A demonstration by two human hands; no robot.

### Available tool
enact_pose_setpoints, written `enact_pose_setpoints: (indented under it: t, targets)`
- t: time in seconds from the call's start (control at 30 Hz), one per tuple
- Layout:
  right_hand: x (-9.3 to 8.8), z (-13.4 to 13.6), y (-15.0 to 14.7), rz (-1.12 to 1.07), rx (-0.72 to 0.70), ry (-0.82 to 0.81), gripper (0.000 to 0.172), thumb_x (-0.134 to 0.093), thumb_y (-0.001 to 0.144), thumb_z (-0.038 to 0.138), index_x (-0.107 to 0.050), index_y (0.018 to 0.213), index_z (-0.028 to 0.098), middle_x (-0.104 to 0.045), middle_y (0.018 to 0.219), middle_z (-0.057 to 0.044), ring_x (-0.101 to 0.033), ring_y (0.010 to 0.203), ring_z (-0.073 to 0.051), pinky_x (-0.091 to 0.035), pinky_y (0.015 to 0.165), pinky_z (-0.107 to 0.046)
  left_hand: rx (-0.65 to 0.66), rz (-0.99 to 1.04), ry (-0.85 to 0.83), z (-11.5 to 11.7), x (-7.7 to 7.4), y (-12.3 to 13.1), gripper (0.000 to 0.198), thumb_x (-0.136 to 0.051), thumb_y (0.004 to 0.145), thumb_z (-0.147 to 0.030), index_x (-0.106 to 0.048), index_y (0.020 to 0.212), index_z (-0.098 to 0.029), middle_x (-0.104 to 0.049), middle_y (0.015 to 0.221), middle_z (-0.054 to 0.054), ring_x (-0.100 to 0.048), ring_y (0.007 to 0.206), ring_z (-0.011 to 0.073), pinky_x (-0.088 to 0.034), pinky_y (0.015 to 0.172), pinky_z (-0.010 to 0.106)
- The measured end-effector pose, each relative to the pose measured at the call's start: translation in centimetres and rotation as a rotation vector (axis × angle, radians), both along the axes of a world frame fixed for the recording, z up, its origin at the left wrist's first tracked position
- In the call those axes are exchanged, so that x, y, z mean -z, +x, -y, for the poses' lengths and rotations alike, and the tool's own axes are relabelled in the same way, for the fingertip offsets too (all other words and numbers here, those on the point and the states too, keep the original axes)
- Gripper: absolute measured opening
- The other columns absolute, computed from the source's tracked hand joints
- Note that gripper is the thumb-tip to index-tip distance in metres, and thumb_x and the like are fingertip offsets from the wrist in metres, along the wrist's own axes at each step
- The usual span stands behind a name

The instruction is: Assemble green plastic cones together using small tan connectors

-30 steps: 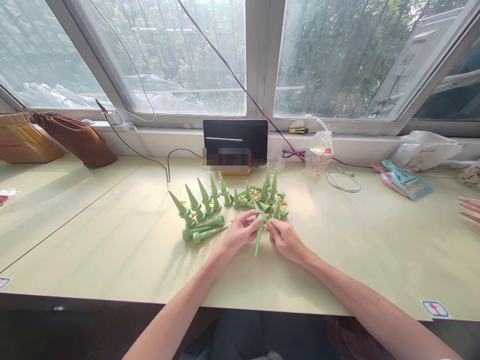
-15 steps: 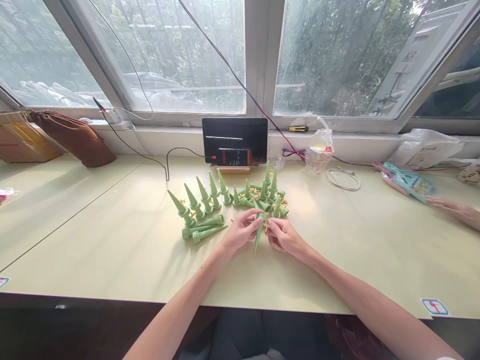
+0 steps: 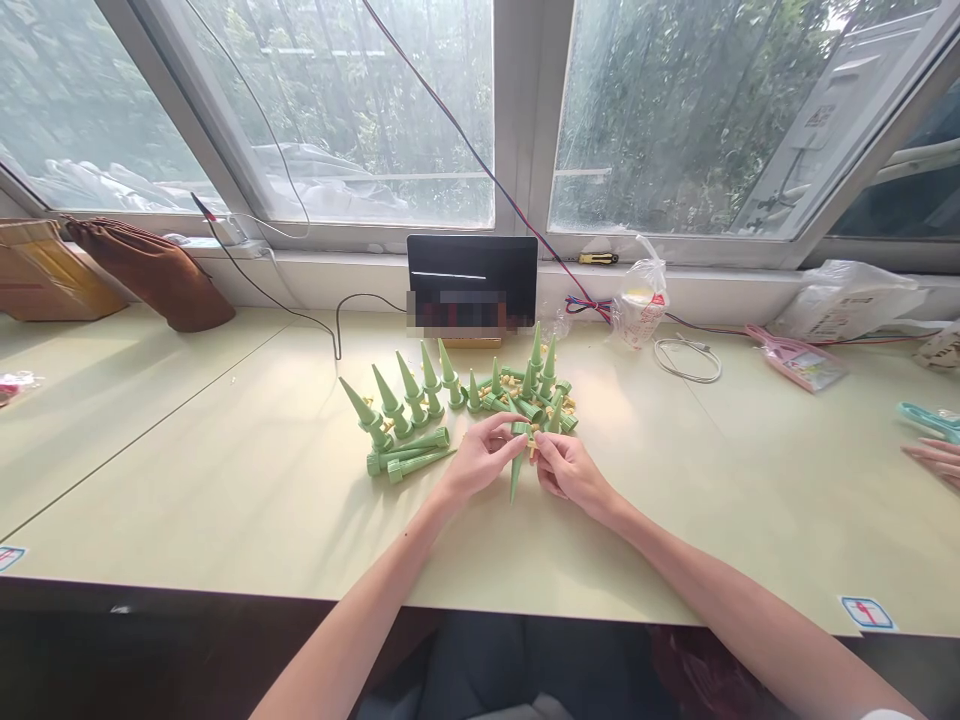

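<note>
My left hand [image 3: 486,455] is closed around a green plastic watering spike [image 3: 517,474], its pointed end aimed down toward me. Against the upper end of that spike, my right hand [image 3: 571,468] pinches a small yellow valve piece [image 3: 533,441], partly hidden by the fingers. Behind my hands lies a pile of green spikes and small yellow pieces [image 3: 517,385]. To the left, several green spikes [image 3: 411,396] stand in a slanting row, tips up. In front of that row, two more green spikes [image 3: 417,463] lie flat on the table.
A black tablet [image 3: 472,262] leans on a stand by the window. Farther right are a tied plastic bag [image 3: 639,305], a coiled white cable [image 3: 687,360] and a pink fan [image 3: 805,362]. Another person's hand [image 3: 937,462] rests beside a teal object [image 3: 930,421] at the right edge.
The other person's hand has moved right, and the teal object has shifted from atop the pink fan to the right edge. My hands keep nearly the same place.
</note>
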State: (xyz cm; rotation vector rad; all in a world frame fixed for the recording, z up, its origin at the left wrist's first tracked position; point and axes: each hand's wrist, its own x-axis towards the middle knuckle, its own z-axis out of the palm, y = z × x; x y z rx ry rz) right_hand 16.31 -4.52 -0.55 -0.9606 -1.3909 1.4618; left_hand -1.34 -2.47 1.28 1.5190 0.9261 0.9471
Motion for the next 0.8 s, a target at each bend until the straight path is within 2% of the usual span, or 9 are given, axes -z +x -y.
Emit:
enact_pose_setpoints:
  t: [0.1, 0.27, 0.33, 0.43, 0.53, 0.63, 0.8]
  targets:
    - [0.1, 0.0, -0.1, -0.017, 0.026, -0.003, 0.051, -0.051, 0.090, 0.067, -0.052, 0.074, 0.018, -0.025, 0.050, 0.012, -0.034, 0.034, -0.006, -0.024, 0.034, -0.020, -0.061, -0.002, 0.024, -0.1, 0.0, -0.1, 0.038, -0.068, 0.084, -0.045, -0.063, 0.110, -0.018, -0.053, 0.065, -0.003, -0.042, 0.051, 0.0073, -0.033, 0.046, 0.019]
    - [0.5, 0.1, -0.2, -0.009, 0.068, -0.014, 0.047, -0.050, 0.091, 0.065, -0.053, 0.082, 0.019, -0.038, 0.056, 0.009, -0.038, 0.037, -0.007, -0.030, 0.036, -0.021, -0.259, 0.001, 0.094, -0.6, 0.0, -1.0, 0.035, -0.069, 0.082, -0.047, -0.063, 0.102, -0.018, -0.042, 0.054, -0.008, -0.035, 0.046, 0.0070, -0.030, 0.046, 0.020]
    - [0.6, 0.1, -0.3, 0.050, 0.081, 0.027, 0.043, -0.051, 0.092, 0.062, -0.053, 0.083, 0.020, -0.040, 0.055, 0.008, -0.040, 0.038, -0.009, -0.034, 0.038, -0.023, -0.325, -0.043, 0.133, -0.8, 0.0, -1.5, 0.034, -0.069, 0.081, -0.046, -0.064, 0.100, -0.018, -0.044, 0.053, -0.008, -0.036, 0.046, 0.0075, -0.031, 0.048, 0.021]
    - [0.8, 0.0, -0.4, 0.196, 0.112, 0.136, 0.037, -0.051, 0.094, 0.056, -0.055, 0.083, 0.021, -0.043, 0.053, 0.007, -0.042, 0.041, -0.011, -0.036, 0.043, -0.024, -0.399, -0.164, 0.191, -0.9, 0.0, -1.9, 0.031, -0.069, 0.080, -0.044, -0.067, 0.097, -0.017, -0.050, 0.053, -0.006, -0.044, 0.048, 0.0096, -0.036, 0.052, 0.023]
    - [1.0, -0.4, -0.5, 0.326, 0.141, 0.330, 0.033, -0.049, 0.097, 0.047, -0.056, 0.079, 0.020, -0.048, 0.058, 0.004, -0.040, 0.047, -0.011, -0.033, 0.047, -0.025, -0.445, -0.289, 0.249, -0.9, 0.0, -1.8, 0.027, -0.068, 0.079, -0.040, -0.069, 0.092, -0.017, -0.056, 0.055, -0.004, -0.048, 0.050, 0.0112, -0.038, 0.055, 0.024]
    - [1.4, -0.9, -0.4, 0.415, 0.116, 0.523, 0.029, -0.047, 0.098, 0.036, -0.057, 0.077, 0.020, -0.052, 0.064, 0.001, -0.041, 0.052, -0.012, -0.033, 0.053, -0.025, -0.451, -0.378, 0.301, -0.8, 0.2, -1.8, 0.023, -0.067, 0.079, -0.037, -0.070, 0.090, -0.017, -0.059, 0.056, -0.003, -0.049, 0.051, 0.0116, -0.038, 0.056, 0.024]
    - [1.8, -1.1, -0.2, 0.565, 0.078, 0.679, 0.028, -0.041, 0.101, 0.027, -0.058, 0.079, 0.020, -0.056, 0.065, 0.000, -0.046, 0.055, -0.013, -0.034, 0.058, -0.026, -0.431, -0.451, 0.316, -0.9, 0.7, -1.8, 0.021, -0.066, 0.079, -0.035, -0.070, 0.089, -0.017, -0.059, 0.055, -0.003, -0.050, 0.050, 0.0118, -0.038, 0.058, 0.025]
